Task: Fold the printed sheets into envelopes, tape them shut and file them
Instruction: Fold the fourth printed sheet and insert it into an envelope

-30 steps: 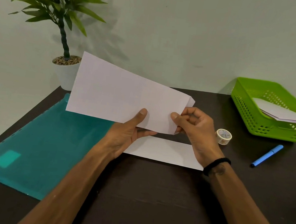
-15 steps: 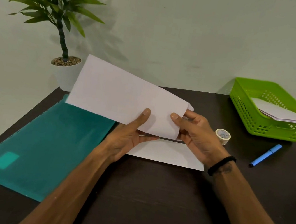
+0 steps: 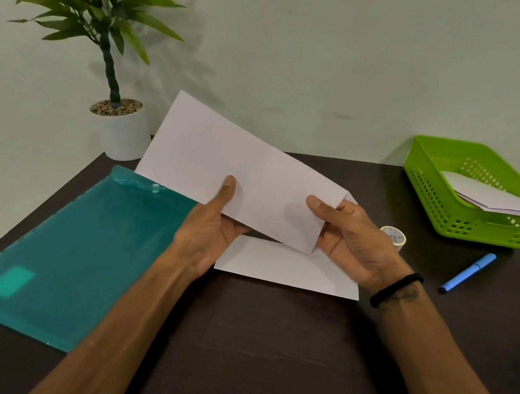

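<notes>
Head camera view, looking down at two bare forearms over a dark surface. Both hands hold a folded white sheet lifted above the surface and tilted, its far corner higher on the left. The left hand grips its lower edge, thumb pressed on the front and fingers hidden behind. The right hand pinches the right end, where the paper doubles over in a small fold; a black band circles that wrist.

Directly beneath, a second folded white piece lies flat on the surface, partly covered by the hands. Whether it is taped cannot be made out.

Just right of the right hand sits a small roll of clear tape, and beyond it a blue pen. At the far right stands a green basket holding a stack of white sheets. To the left lies a teal plastic folder, closed, with a potted plant behind it.

Judging by this, the work looks early to middling: one piece folded and set down, one in the hands mid-fold, no tape visibly applied, nothing seen filed in the folder, more sheets apparently waiting.
</notes>
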A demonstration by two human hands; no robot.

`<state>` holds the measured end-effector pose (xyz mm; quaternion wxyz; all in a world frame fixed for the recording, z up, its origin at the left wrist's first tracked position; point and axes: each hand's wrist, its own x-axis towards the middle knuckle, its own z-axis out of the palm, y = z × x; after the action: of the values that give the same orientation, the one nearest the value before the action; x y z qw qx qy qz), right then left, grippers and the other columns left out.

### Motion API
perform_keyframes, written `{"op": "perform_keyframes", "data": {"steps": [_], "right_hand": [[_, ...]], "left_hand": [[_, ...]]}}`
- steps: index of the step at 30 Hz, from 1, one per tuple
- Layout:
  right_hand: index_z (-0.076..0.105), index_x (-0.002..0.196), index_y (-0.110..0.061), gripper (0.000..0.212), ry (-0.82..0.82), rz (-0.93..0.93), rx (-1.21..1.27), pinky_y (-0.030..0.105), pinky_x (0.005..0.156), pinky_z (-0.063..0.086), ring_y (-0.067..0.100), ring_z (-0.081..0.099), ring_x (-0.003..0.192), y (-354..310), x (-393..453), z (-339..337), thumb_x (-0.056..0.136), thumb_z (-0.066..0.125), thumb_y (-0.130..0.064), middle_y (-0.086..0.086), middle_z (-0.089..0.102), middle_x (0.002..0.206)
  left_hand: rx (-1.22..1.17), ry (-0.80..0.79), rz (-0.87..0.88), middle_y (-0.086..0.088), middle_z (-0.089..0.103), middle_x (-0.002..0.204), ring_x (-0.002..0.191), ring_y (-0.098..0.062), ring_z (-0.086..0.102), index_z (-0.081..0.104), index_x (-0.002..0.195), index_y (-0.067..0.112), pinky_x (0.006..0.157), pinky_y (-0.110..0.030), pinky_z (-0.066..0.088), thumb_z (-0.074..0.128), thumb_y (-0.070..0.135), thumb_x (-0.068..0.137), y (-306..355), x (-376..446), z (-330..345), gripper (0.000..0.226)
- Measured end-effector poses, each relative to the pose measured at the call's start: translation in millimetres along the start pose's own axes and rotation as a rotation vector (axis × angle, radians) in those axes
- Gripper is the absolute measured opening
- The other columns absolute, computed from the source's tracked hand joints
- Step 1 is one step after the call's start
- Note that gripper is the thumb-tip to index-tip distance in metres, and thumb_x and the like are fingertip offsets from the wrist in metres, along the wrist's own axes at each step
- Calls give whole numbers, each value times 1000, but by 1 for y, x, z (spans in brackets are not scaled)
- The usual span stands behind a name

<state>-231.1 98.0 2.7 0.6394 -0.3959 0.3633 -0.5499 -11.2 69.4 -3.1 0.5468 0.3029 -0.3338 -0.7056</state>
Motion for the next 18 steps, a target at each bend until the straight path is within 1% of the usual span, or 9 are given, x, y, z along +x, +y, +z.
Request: {"op": "perform_keyframes", "data": {"steps": [2,4,6,9,11,13,14,16,18], "right_hand": [[58,146,-12,53,-41,28,58,54,104,54,31,64,130,-1,-3,0,93,67,-14,12,66,141],[56,148,-13,55,-74,43,77,58,104,53,32,63,132,-1,-5,-2,94,67,-14,13,65,143],[56,149,-15,55,-85,44,53,58,107,52,33,62,132,-1,-6,-1,94,68,-14,12,65,144],[56,148,-17,55,-97,55,64,54,106,54,31,65,130,-3,-7,5,94,67,-13,11,66,142],[59,145,-15,52,-108,54,108,49,102,57,31,66,127,-4,-9,7,93,66,-13,11,67,141],[67,138,-14,47,-135,74,187,45,99,59,30,68,125,-5,-12,8,92,70,-16,13,68,139],[71,134,-13,46,-160,92,227,43,98,60,29,69,123,-5,-13,9,88,77,-19,13,68,138],[74,129,-12,60,-223,141,276,42,98,60,29,70,121,-2,-14,13,74,93,-24,15,69,137],[69,137,-13,74,-280,177,292,42,103,57,29,67,125,2,-14,18,70,96,-25,15,65,143]], "left_hand": [[3,-17,-40,-6,70,135,125,-29,66,57,140,18,103,-60,53,61,30,100,-5,-1,4,42],[-3,-57,-71,-6,70,134,126,-29,66,58,138,20,101,-58,54,58,30,102,-7,-3,7,38],[-30,-108,-89,-7,70,134,126,-29,65,59,137,20,103,-59,52,56,36,102,-6,-5,8,38],[-93,-174,-75,-10,63,143,133,-32,59,54,145,20,110,-62,45,53,56,95,0,-8,5,62],[-145,-218,-49,-14,54,152,143,-38,49,49,151,21,117,-64,36,52,68,88,4,-7,-1,79],[-179,-250,-11,-18,44,159,150,-41,35,52,150,19,119,-66,32,58,74,79,9,-8,-6,89],[-174,-282,10,-17,44,159,150,-37,35,55,148,19,118,-67,32,66,74,74,10,-8,-8,93],[-92,-356,29,-15,51,154,146,-37,43,59,144,20,118,-67,32,83,68,62,9,-10,-9,98],[8,-394,17,-15,52,153,144,-37,46,58,144,21,120,-66,29,91,62,56,3,-11,-6,102]]}}
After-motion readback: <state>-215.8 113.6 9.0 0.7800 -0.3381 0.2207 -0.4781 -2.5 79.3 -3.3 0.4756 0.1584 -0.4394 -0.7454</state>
